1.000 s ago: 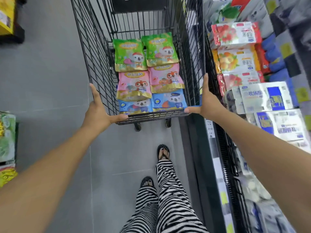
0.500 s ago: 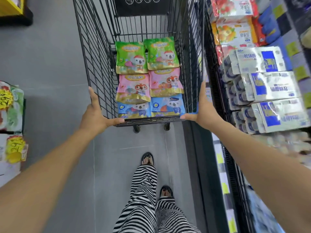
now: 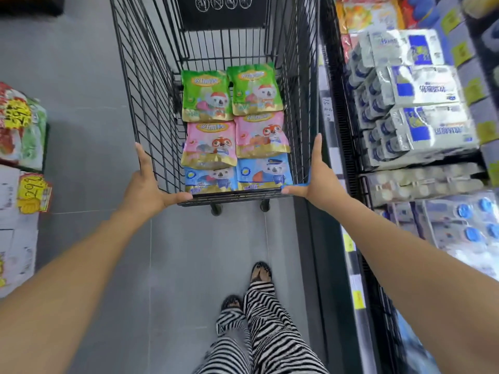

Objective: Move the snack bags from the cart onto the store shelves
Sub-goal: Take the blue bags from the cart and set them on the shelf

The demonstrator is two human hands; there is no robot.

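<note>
Shelves (image 3: 421, 109) slid nearer; cart (image 3: 151, 98) holds seemingly six snack bags (image 3: 235, 130)

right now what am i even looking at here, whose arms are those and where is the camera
The camera sits on a person's head, looking forward and down, so the two bare arms are that person's own. The left hand and the right hand grip the near end of a black wire cart, thumbs hooked over its rim, fingers along its sides. Neither hand holds a bag. In the cart lie six snack bags in two columns: two green bags farthest away, two pink bags in the middle, two blue bags nearest. On the right stand store shelves with wrapped bottle packs. Below are striped trousers and sandals on a grey floor.
</note>
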